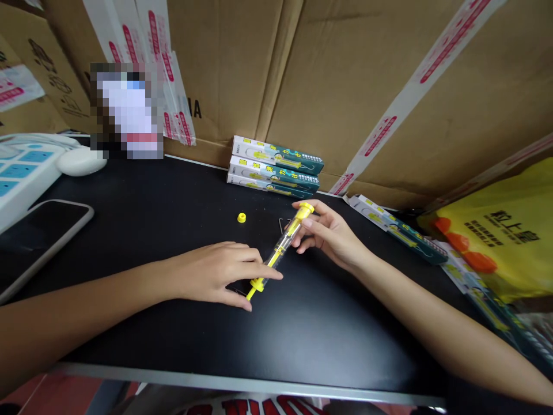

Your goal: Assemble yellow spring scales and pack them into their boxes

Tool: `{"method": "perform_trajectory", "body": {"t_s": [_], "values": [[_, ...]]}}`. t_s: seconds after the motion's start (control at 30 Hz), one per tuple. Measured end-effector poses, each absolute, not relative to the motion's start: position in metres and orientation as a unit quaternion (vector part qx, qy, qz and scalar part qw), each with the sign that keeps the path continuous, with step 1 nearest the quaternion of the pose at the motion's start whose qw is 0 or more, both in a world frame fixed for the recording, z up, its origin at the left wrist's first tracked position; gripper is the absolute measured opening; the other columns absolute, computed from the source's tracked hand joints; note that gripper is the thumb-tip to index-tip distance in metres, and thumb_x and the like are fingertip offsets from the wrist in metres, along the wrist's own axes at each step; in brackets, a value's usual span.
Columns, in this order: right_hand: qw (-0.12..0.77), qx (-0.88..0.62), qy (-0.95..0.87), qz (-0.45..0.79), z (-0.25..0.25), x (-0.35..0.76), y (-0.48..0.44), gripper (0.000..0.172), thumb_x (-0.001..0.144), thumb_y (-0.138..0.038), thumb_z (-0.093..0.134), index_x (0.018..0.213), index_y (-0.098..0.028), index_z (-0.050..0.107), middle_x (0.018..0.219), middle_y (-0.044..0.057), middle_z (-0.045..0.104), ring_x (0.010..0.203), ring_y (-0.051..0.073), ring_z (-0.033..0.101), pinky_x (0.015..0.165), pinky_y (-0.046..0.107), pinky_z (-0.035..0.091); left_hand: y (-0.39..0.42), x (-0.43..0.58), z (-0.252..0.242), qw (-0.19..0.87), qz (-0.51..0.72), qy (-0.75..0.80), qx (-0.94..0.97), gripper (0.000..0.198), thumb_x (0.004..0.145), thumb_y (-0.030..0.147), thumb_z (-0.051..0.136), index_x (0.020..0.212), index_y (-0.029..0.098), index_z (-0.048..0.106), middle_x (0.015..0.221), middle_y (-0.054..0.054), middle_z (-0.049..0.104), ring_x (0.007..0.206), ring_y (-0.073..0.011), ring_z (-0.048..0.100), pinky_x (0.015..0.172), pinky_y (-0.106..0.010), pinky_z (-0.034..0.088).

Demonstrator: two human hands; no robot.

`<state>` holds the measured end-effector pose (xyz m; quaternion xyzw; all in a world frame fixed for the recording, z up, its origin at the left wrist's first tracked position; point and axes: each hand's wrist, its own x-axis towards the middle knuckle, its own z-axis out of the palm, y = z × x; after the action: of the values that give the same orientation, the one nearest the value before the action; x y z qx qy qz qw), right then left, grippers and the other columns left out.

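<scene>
A clear tube spring scale (280, 249) with yellow ends slants over the black tabletop. My right hand (324, 230) grips its upper yellow end between thumb and fingers. At the lower end, my left hand (228, 268) has its index finger across the tube and its thumb by the thin yellow rod. The left hand's other fingers are partly hidden. A small yellow cap (241, 218) lies on the table beyond the left hand. Behind the tube is a thin metal hook (281, 226), partly covered by the scale and right hand.
Stacked spring scale boxes (274, 167) stand against a large cardboard box (224, 69). More boxes (397, 227) line the right side beside a yellow bag (510, 230). At left are a phone (38, 242), a power strip (30, 167) and a white rounded object (82, 161).
</scene>
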<state>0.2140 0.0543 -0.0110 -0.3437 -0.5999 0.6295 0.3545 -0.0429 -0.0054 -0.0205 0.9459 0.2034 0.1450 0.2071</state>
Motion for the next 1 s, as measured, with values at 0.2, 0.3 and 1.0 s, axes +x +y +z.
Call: {"method": "perform_trajectory", "body": {"t_s": [0.2,0.3,1.0], "values": [[0.354,-0.336,-0.594,0.639,-0.0051,0.2148,0.0523,0.044,0.085,-0.034,0.063,0.124,-0.025,0.046,0.083,0.002,0.069,0.063,0.016,0.069,0.052,0.027,0.059,-0.0034,-0.0427,-0.0255,0.141,0.176,0.181,0.957,0.031,0.094,0.032,0.052,0.121,0.019,0.061,0.097,-0.006,0.066,0.087,-0.0159,0.06,0.08,-0.025,0.043],[0.361,-0.32,-0.589,0.648,-0.0027,0.2171,0.0539,0.038,0.089,-0.038,0.053,0.123,-0.023,0.048,0.084,0.003,0.069,0.066,0.018,0.069,0.053,0.029,0.059,-0.0042,-0.0425,-0.0257,0.128,0.187,0.176,0.958,0.031,0.093,0.032,0.053,0.119,0.017,0.063,0.095,-0.006,0.066,0.085,-0.0158,0.06,0.079,-0.025,0.043],[0.38,-0.362,-0.585,0.618,-0.0053,0.2173,0.0602,0.031,0.089,-0.05,0.053,0.086,-0.019,0.053,0.076,0.002,0.067,0.06,0.016,0.066,0.045,0.026,0.056,-0.0052,-0.0417,-0.0276,0.094,0.188,0.172,0.962,0.03,0.094,0.032,0.053,0.118,0.019,0.063,0.093,-0.005,0.066,0.082,-0.0149,0.06,0.076,-0.025,0.045]]}}
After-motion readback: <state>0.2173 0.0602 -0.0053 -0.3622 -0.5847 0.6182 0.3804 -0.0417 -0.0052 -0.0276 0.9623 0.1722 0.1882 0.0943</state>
